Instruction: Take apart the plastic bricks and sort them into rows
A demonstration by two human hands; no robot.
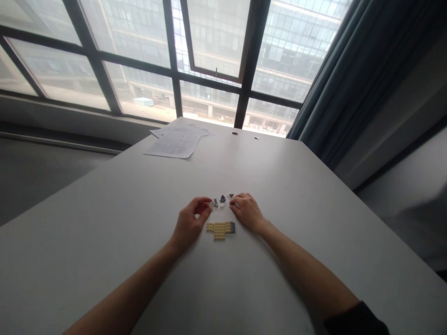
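Daylight from the window (pixel 216 32) washes over a white bench (pixel 296 186), where a flat yellow-and-grey brick plate (pixel 220 227) lies between the wrists, just nearer the person than some loose dark pieces (pixel 222 198). The left grip (pixel 190 221) is nearly closed, thumb and forefinger pinching a small white piece (pixel 211 204). The right grip (pixel 247 211) curls low beside the loose bits; whether it holds anything, I cannot tell. Parts this tiny probably want a light fingertip pinch at the edges, with both palms clear of the plate.
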